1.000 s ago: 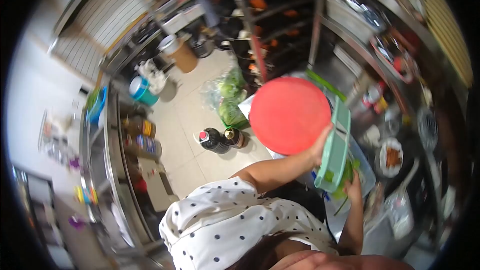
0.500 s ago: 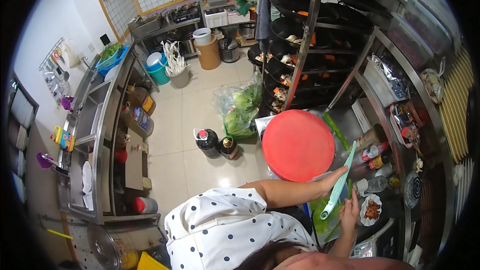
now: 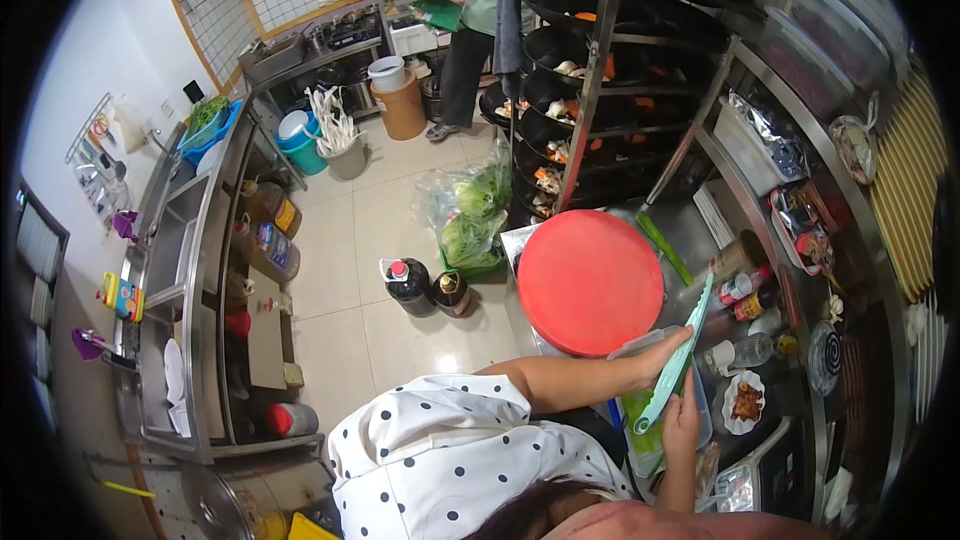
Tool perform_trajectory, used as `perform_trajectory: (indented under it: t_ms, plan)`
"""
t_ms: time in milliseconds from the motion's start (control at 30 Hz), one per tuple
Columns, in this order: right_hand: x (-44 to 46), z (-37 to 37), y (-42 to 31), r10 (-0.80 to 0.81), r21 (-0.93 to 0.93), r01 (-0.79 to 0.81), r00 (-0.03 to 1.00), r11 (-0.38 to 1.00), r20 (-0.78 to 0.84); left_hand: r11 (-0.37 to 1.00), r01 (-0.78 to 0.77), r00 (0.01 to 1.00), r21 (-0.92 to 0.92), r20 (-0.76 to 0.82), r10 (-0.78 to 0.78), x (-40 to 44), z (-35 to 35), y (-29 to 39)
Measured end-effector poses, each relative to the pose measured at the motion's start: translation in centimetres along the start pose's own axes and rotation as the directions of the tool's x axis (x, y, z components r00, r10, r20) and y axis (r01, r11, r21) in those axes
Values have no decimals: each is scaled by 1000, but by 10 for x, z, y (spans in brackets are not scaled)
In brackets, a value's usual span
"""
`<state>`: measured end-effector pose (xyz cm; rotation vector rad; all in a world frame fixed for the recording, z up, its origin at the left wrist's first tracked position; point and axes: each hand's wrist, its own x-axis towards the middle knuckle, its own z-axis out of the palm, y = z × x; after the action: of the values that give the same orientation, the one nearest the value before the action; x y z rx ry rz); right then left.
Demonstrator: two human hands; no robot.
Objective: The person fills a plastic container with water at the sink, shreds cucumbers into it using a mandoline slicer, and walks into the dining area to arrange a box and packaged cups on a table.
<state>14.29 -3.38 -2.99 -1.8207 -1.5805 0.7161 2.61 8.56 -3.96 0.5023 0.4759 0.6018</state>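
Note:
My left hand [image 3: 668,352] grips the upper side of a pale green slicer [image 3: 676,370], which is tilted nearly edge-on over a clear tub [image 3: 705,428]. Close against the slicer's right side is my right hand [image 3: 683,414], its fingers closed; what they hold is hidden behind the slicer and hand. Green pieces [image 3: 640,410] lie in the tub. Beyond my left hand sits a round red board [image 3: 590,282], with a long green stalk [image 3: 665,247] on the steel counter to its right.
A rack of black pans [image 3: 600,80] stands ahead. Bagged greens [image 3: 470,220] and two dark bottles [image 3: 410,287] are on the floor. Jars and a dish of brown food [image 3: 743,402] line the right side. Another person [image 3: 475,30] stands at the back; a sink counter [image 3: 190,280] runs left.
The slicer has turned from showing its broad face to nearly edge-on. My right hand has moved up against it. The other person has come more into view at the back.

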Motion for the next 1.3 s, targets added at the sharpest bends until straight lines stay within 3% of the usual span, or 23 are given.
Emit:
perform_trajectory:
  t_ms: [67,167,367,500,633,767,867,967,1067,1167,1300]
  plan:
    - [-3,-8,-31,71,48,-72,997,996,25,999,14,999,34,41,-16,-1,0,-2]
    - [-1,-11,-41,-86,15,87,994,996,-61,999,6,1000,51,21,-7,-8,9,-2]
    - [0,-19,-46,-13,16,14,999,1000,-45,994,-63,997,93,45,59,-15,19,2]
    - [2,-13,-36,-97,-23,95,986,995,-134,994,-86,993,67,80,81,-18,27,11]
    - [8,-15,-45,-57,78,67,991,995,-124,949,-271,959,159,124,253,-8,27,3]
    - [7,-18,-47,-44,111,57,992,992,-117,971,-188,974,147,157,165,-7,23,1]
    - [9,-16,-48,-149,37,159,970,987,-191,979,-143,983,148,133,124,-11,27,4]
    - [14,-21,-48,-150,-5,153,964,988,-222,991,-77,986,106,154,60,-9,27,1]
    - [15,-25,-47,-87,52,97,982,994,-170,998,-38,989,41,146,31,0,26,-7]
    - [21,-26,-44,-152,8,157,967,988,-205,999,-13,992,36,127,9,0,27,-6]
    - [28,-33,-51,-110,-58,104,989,993,-103,996,51,991,-76,126,-41,11,15,-10]
